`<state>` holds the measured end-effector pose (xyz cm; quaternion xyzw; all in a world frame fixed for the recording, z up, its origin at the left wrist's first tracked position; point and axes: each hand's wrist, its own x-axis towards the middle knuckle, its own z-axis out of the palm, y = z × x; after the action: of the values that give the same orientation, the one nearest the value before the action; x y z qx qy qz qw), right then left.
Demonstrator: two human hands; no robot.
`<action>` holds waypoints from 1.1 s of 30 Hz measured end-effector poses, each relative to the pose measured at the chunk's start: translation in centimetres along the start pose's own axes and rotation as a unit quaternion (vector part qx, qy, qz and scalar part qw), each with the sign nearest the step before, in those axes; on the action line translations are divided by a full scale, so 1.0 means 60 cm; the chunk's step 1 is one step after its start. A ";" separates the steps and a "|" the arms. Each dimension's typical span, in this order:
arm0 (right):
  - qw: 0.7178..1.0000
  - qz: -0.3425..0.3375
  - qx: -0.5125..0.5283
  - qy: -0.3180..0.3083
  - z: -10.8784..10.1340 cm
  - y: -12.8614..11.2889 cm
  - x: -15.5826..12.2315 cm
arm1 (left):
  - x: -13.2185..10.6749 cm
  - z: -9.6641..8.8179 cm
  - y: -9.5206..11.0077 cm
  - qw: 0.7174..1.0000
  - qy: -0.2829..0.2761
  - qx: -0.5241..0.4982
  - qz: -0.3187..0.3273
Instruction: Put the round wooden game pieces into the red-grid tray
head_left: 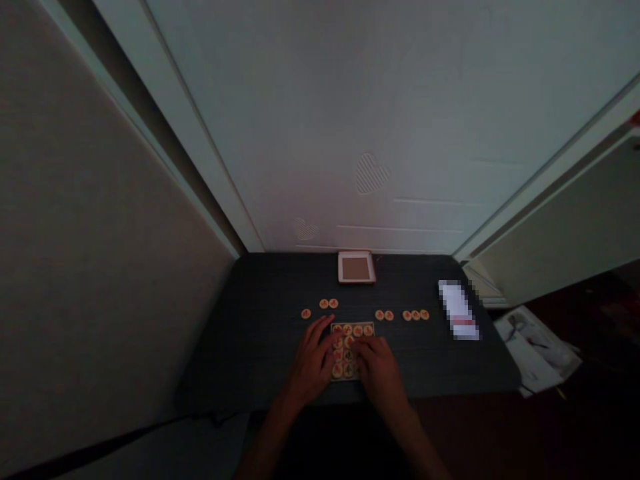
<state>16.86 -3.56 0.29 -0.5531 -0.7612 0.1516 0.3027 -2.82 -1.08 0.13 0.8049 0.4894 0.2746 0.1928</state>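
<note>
A small open box (353, 328) of round tan game discs with red marks lies on the dark table (260, 347). My left hand (311, 363) rests against the box's left side, fingers curved along it. My right hand (379, 367) covers the box's right side, fingers bent over the discs. Whether either hand pinches a disc is hidden. Loose discs lie beyond the box: one (306, 313) at the left, two (329, 304) further back, two (384, 315) and three (416, 315) to the right.
The box's lid or a square tray (356, 268) sits at the table's far edge by a pale wall. A white blurred packet (459, 310) lies at the right. Papers (537, 347) lie off the table's right end.
</note>
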 end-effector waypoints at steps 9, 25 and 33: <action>0.999 0.009 0.020 0.023 0.006 0.003 0.001 | 0.001 -0.004 -0.002 0.999 0.015 -0.034 0.001; 0.987 0.084 0.017 0.132 -0.067 0.114 -0.022 | 0.001 -0.012 0.010 1.000 0.003 -0.011 0.021; 0.983 0.104 -0.030 0.148 -0.078 0.172 -0.034 | 0.001 -0.008 0.009 1.000 0.005 -0.002 0.018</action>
<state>27.97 -2.42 -2.58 -0.6543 -0.6503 0.0760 0.3785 -2.73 -1.23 0.84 0.8118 0.4754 0.2833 0.1864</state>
